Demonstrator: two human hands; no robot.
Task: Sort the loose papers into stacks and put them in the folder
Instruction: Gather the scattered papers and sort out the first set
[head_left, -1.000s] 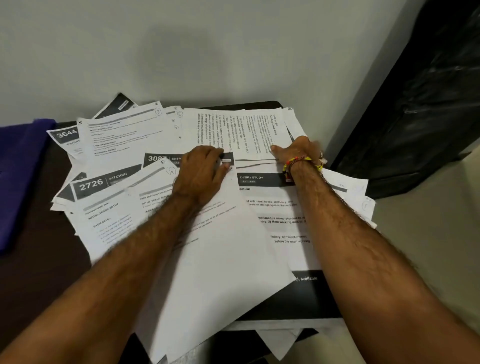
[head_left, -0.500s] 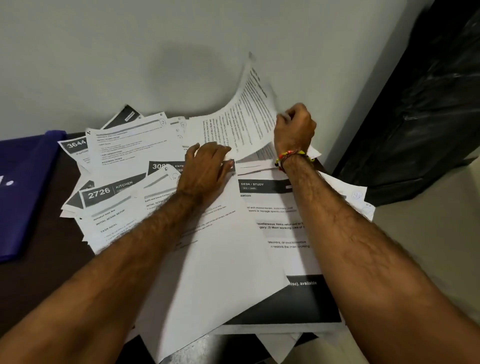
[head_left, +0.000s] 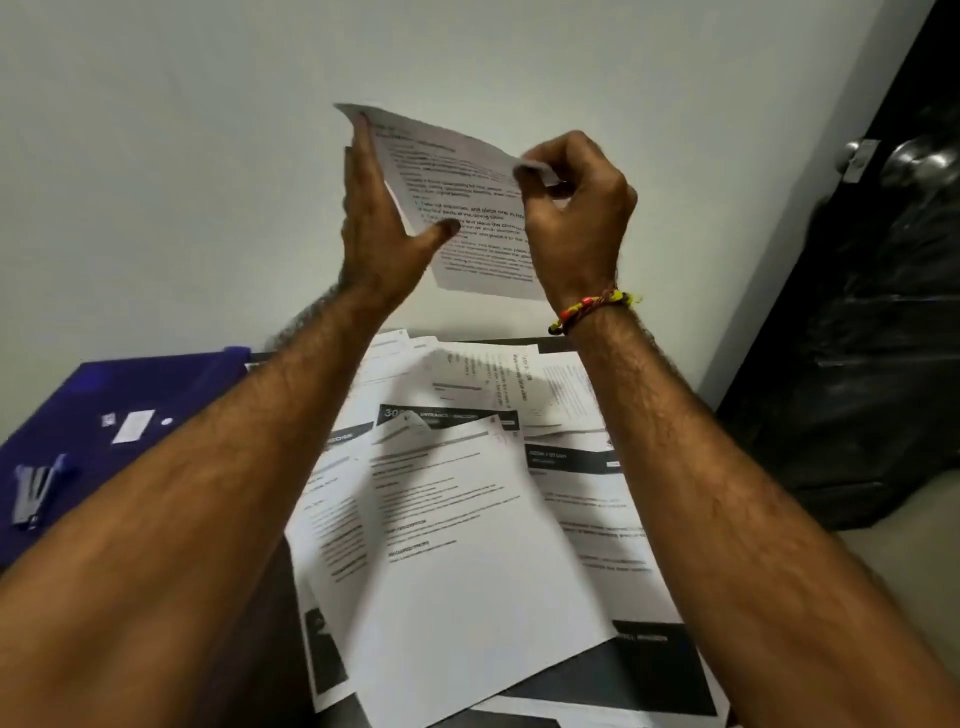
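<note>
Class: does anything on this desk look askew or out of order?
Yes. The loose papers lie fanned at clashing angles, overlapping, some hanging off the near edge. Both hands hold one sheet up; the blue folder sits left.

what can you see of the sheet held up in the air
The sheet is a single white page printed with black lines of text, too blurred to read. It is raised in front of the pale wall, tilted and slightly curved, well above the papers left below. The right hand pinches its upper right corner; the left hand holds its left edge, fingers behind and thumb on the front.
</note>
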